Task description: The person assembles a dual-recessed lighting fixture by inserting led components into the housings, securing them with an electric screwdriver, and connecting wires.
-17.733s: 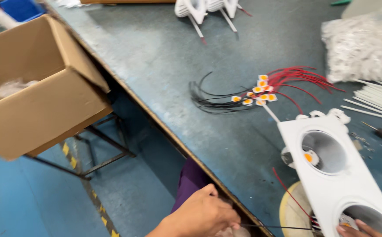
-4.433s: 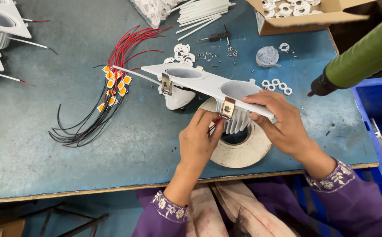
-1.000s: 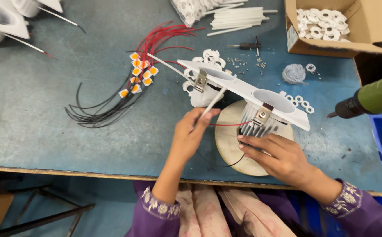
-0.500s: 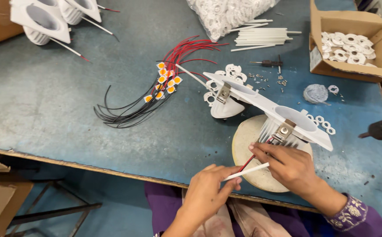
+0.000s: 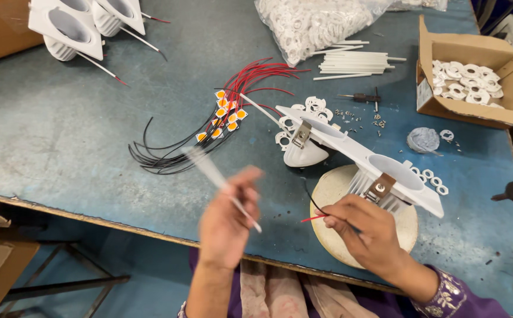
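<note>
- Since half a second ago, the left hand (image 5: 227, 221) has lifted its pinched thin white sleeving tube (image 5: 218, 179), axis toward ten o'clock (blurred).
- The right hand (image 5: 365, 229), nearer, pinches the red and black wire ends (image 5: 314, 217) at three o'clock.

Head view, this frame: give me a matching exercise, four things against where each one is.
Things:
1. white tube
2. red and black wires
3. white rings
4. double lamp housing

Places:
A. in the open cardboard box
B. resting on the round pad
C. in the left hand
D. pinched by the right hand

Pairs: 1-C, 2-D, 3-A, 4-B
</note>
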